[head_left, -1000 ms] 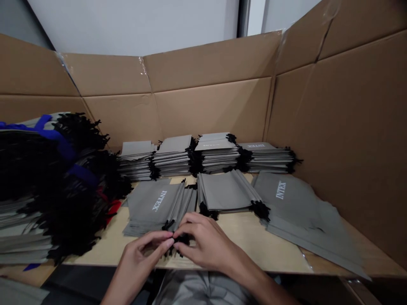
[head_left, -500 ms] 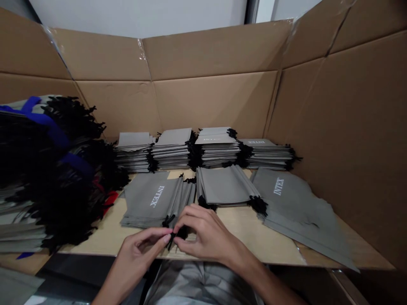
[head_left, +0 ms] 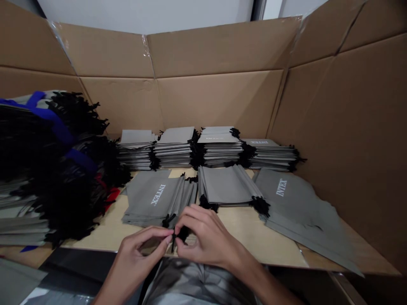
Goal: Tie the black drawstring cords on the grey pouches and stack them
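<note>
At the table's front edge my left hand (head_left: 144, 245) pinches a short black drawstring cord (head_left: 173, 245) between thumb and forefinger. My right hand (head_left: 203, 235) meets it fingertip to fingertip and pinches the same cord. The cord belongs to the grey drawstring pouches around it, though which pouch is hidden by my fingers. Just beyond my hands lies a fanned pile of grey pouches (head_left: 149, 197) printed INTEX. Another pile of grey pouches (head_left: 225, 186), with black cord ends at its near corners, lies a little farther right.
Neat stacks of grey pouches (head_left: 174, 152) line the back of the table. A tall heap of black-corded pouches (head_left: 63, 190) with blue straps stands left. Larger flat pouches (head_left: 295, 212) overhang the front right edge. Cardboard walls (head_left: 216, 93) surround the table (head_left: 254, 237).
The view has shifted slightly, so everything sits a little farther right. Both hands keep their pinch on the cord, whose lower end now hangs more upright.
</note>
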`<state>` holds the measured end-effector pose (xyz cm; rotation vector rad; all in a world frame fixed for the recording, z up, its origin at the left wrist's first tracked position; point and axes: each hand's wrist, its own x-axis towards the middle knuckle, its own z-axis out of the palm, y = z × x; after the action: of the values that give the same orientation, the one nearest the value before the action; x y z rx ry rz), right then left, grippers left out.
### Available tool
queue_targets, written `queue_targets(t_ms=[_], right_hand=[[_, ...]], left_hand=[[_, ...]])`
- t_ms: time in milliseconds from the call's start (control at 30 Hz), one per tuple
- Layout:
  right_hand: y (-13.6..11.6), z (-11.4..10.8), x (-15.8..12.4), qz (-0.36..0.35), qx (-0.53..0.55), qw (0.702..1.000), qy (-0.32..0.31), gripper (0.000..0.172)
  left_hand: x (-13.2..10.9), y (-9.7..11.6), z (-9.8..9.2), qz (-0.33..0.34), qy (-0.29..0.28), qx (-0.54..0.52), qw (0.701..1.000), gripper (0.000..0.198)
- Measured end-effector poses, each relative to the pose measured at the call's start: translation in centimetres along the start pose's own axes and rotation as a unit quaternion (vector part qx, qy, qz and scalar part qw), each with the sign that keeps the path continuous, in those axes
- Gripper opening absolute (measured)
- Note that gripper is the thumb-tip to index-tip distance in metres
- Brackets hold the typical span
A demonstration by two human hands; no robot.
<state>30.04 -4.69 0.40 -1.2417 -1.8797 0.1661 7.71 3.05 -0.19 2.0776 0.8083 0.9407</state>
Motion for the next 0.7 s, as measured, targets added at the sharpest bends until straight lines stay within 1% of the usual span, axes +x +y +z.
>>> queue_targets(t_ms=[200, 367, 467, 600, 700], right_hand=[[0.0, 0.7, -0.1, -0.028, -0.015, 0.999, 0.012, 0.015], [-0.1, 1.1, -0.1, -0.030, -0.004, 0.999, 0.016, 0.016], [-0.1, 1.4, -0.1, -0.030, 0.006, 0.999, 0.023, 0.016], [-0.1, 1.5, -0.2, -0.034, 0.020, 0.999, 0.031, 0.017], [0.0, 1.5, -0.2, -0.042, 0.024, 0.998, 0.029, 0.019]], left_hand=[[-0.1, 0.2, 0.1, 0.019, 0.002, 0.002, 1.000, 0.009], [0.0, 0.3, 0.1, 0.018, 0.013, 0.013, 1.000, 0.009], [0.0, 0.5, 0.4, 0.020, 0.025, 0.002, 0.999, 0.009], [-0.2, 0.6, 0.6, 0.025, 0.043, -0.018, 0.999, 0.018], [-0.3, 0.3, 0.7, 0.029, 0.052, -0.010, 0.998, 0.024]])
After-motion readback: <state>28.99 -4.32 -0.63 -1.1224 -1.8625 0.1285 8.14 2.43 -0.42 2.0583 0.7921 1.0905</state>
